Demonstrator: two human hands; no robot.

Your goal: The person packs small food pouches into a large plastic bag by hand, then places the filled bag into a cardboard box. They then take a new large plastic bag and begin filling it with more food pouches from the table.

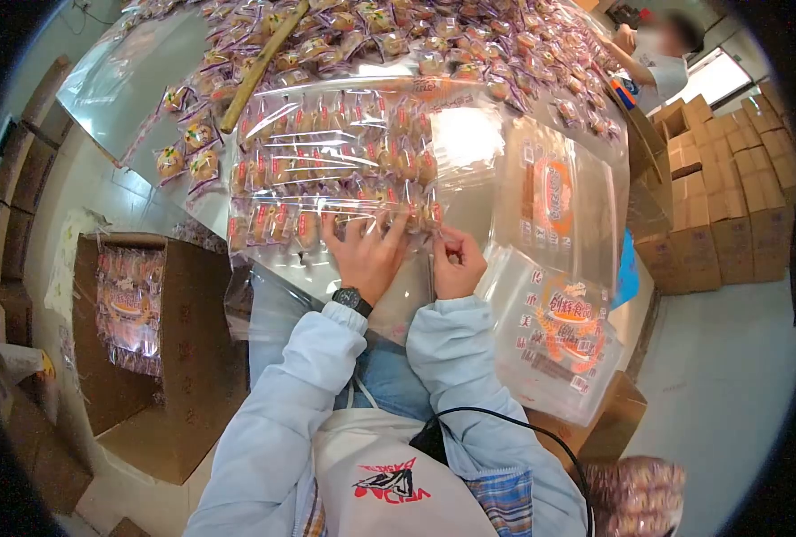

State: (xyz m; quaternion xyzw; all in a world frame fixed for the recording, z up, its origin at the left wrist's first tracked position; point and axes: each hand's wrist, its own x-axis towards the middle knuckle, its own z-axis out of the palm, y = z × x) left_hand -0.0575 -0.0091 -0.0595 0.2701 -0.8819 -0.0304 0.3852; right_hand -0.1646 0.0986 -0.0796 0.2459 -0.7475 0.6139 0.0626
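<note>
A large clear plastic bag (pixel 326 161) filled with rows of small wrapped cakes lies on the metal table in front of me. My left hand (pixel 366 255), with a dark watch on its wrist, has its fingers spread under or against the clear film at the bag's near edge, beside the lowest row of cakes. To its right, my right hand (pixel 457 261) is closed in a pinch at the bag's near right corner. Its fingertips seem to hold the edge of the film. Flat printed bags (pixel 563 336) are stacked to the right of my right hand.
Loose wrapped cakes (pixel 469 31) cover the table's far side, with a wooden stick (pixel 263 67) among them. An open carton (pixel 187 358) holding a packed bag (pixel 129 309) stands at left. Cartons (pixel 715 210) are stacked at right, near another person (pixel 657 67).
</note>
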